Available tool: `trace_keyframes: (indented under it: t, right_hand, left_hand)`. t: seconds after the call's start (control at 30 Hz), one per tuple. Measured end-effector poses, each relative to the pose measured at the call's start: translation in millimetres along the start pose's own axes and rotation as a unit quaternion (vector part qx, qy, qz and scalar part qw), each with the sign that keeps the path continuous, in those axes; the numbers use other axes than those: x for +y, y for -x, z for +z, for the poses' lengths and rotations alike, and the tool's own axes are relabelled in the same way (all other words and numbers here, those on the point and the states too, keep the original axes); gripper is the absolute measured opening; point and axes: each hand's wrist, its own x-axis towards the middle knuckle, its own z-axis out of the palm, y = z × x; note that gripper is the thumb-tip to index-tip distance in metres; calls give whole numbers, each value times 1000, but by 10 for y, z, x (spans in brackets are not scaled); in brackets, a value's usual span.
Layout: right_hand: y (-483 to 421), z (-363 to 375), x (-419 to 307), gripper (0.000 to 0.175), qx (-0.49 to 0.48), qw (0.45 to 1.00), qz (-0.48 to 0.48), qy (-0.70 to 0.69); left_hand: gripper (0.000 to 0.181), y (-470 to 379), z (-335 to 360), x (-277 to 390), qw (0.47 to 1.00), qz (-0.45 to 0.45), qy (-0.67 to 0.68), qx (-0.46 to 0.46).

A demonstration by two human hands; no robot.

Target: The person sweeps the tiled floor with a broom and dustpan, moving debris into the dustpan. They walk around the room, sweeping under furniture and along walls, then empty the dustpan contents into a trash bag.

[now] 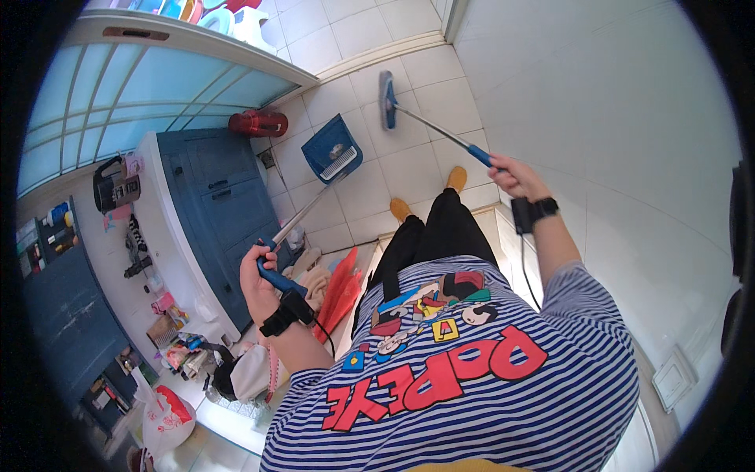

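My left hand [259, 274] grips the blue handle of a long-handled dustpan [330, 144], whose metal pole runs up to the blue pan on the tiled floor. A comb-like row of white teeth edges the pan, and a small grey clump of debris [337, 150] lies inside it. My right hand [513, 177] is closed around the blue grip of a broom [387, 101] with a metal pole. The broom's head, blue with a greyish fringe, is apart from the dustpan, to its right and slightly farther up, over the tiles.
A red thermos-like jug [258, 123] stands beside the blue cabinet [218, 189] and the frosted glass door [141, 94]. A raised threshold [383, 56] crosses the floor ahead. Red fabric [342, 289] and pale cloths lie near my left arm. A smooth wall [619, 118] rises at right.
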Motion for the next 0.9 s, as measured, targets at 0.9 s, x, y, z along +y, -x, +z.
trace_keyframes:
  t: [0.9]
  right_hand:
    - [-380, -347, 608, 23, -146, 899, 23, -413]
  left_hand:
    - [21, -121, 740, 14, 975, 77, -204, -52]
